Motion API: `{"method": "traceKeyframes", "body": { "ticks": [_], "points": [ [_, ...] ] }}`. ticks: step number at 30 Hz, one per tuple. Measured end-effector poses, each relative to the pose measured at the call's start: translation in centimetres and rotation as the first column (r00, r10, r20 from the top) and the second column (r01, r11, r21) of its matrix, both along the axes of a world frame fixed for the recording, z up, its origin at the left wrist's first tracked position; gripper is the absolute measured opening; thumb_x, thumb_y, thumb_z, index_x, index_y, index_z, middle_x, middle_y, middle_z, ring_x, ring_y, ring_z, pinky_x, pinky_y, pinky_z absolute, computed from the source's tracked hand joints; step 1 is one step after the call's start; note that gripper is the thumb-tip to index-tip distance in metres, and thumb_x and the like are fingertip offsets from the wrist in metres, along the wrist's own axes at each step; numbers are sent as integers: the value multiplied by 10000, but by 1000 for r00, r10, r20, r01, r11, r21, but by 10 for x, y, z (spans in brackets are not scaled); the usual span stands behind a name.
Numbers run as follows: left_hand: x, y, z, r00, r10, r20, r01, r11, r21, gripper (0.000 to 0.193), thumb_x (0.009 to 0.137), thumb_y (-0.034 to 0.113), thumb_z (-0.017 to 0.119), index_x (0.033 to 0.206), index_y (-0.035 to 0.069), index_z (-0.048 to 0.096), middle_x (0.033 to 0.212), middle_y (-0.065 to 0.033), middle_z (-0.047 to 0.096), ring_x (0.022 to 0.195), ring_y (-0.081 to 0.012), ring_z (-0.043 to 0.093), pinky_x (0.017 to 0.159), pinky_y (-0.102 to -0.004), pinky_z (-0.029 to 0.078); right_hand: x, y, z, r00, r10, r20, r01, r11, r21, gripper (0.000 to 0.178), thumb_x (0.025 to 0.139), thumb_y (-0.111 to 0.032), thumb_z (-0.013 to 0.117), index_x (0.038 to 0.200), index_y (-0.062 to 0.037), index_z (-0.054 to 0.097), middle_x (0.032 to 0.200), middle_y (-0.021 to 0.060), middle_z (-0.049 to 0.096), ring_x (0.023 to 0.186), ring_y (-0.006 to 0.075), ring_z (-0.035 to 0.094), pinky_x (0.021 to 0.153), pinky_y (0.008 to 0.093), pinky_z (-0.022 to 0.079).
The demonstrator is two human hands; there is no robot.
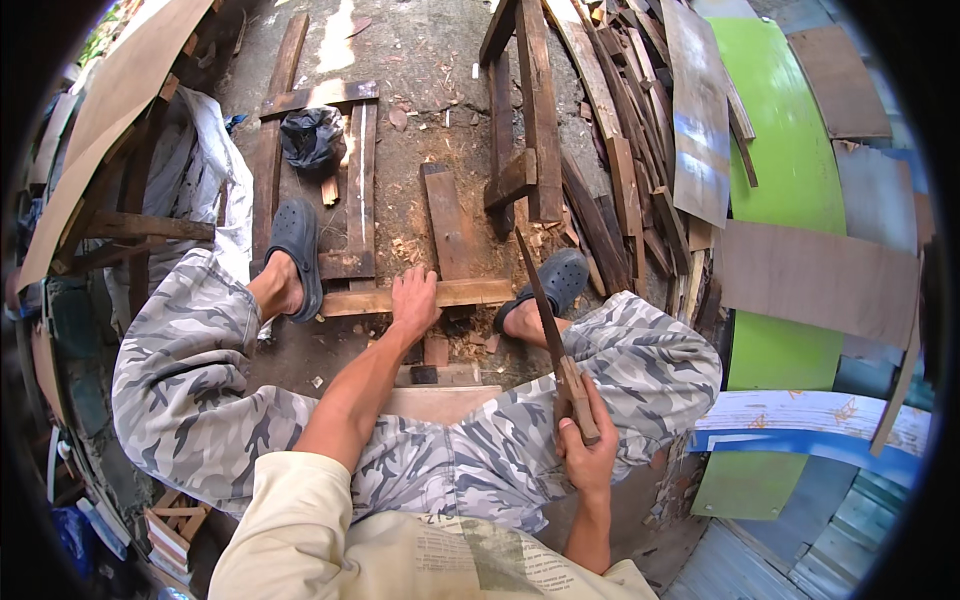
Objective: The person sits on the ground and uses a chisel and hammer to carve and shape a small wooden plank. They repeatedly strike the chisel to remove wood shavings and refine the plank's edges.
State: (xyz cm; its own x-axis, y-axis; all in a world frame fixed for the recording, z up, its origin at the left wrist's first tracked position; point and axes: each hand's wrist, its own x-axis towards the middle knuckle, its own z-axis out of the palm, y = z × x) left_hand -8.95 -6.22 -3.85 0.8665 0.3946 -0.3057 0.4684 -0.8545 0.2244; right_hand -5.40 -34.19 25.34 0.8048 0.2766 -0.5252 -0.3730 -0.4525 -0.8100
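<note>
- Nearest to the camera is a cream shirt (390, 550), worn by the person, and beyond it are the grey camouflage trousers (200, 375), with the knees spread wide to both sides.
- The right hand (588, 450) is raised near the right thigh; its fingers are closed around the wooden handle of a hand saw (554, 335).
- The saw is tilted, its dark blade pointing forward and a little to the left; in this view the tip appears above the right clog (562, 280).
- The left hand (415, 300) lies on a wooden strip (475, 292) — its fingers are curled over the strip, near the middle of its length.
- This strip lies crosswise, low between the two feet: one end is near the left clog (293, 245), the other near the right one.
- A darker board (448, 215) runs away from the strip, with sawdust (400, 240) scattered about it.
- Ahead on the left, a ladder-like wooden frame (268, 180) lies on the floor (430, 60), and a black plastic bag (312, 138) is on it.
- Ahead on the right is another wooden frame (540, 110) — beside it, a pile of planks (630, 130).
- Farther right, a bright green panel (790, 160) is partly covered by brown sheets (815, 275).
</note>
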Motion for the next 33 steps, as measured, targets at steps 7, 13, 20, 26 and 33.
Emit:
{"method": "traceKeyframes", "body": {
  "ticks": [7, 13, 20, 26, 33],
  "points": [
    [2, -4, 15, 999, -46, 24, 48, 993, -110, 658, 761, 363, 858, 1283, 92, 562, 1235, -107, 557, 1211, -294, 516, 1022, -465, 405, 0, -1, -6, 998, 32, 49, -31, 999, -6, 632, 881, -36, 611, 1496, 32, 481, 1277, 144, 666, 1047, 156, 633, 939, 284, 493],
    [-5, -29, 5, 798, -386, 463, 403, 913, 65, 753, 819, 335, 798, 1490, 197, 485, 1529, -110, 444, 1405, -293, 420, 1172, -483, 319, 1, 2, -7, 995, 75, 61, -74, 997, -20, 631, 887, -46, 623, 1499, 21, 482, 1309, 170, 658, 1104, 185, 638, 977, 299, 484],
    [-25, -32, 1, 949, 36, 315, -31, 999, -21, 733, 887, 351, 737, 1535, 193, 434, 1604, -129, 353, 1474, -288, 332, 1213, -539, 237, 1, 1, -7, 989, 122, 89, -118, 992, -44, 630, 896, -49, 626, 1508, -6, 481, 1128, 124, 666, 916, 145, 603, 819, 279, 470],
    [-49, 11, -4, 941, -133, 312, 154, 987, -46, 596, 908, 325, 735, 1444, 169, 525, 1414, -110, 518, 1343, -288, 461, 1119, -468, 348, 2, -5, -20, 970, 183, 157, -179, 983, -43, 643, 904, -21, 607, 1531, -35, 463, 849, 6, 624, 580, 54, 502, 524, 220, 424],
    [-24, 33, -5, 905, -101, 412, 102, 995, 19, 371, 951, 292, 675, 1290, 144, 670, 1316, -51, 660, 1242, -252, 574, 1070, -437, 393, 1, -4, -18, 974, 181, 138, -182, 983, -8, 640, 906, -21, 604, 1531, -40, 465, 856, -4, 627, 591, 40, 493, 530, 214, 415]
  ]
}}
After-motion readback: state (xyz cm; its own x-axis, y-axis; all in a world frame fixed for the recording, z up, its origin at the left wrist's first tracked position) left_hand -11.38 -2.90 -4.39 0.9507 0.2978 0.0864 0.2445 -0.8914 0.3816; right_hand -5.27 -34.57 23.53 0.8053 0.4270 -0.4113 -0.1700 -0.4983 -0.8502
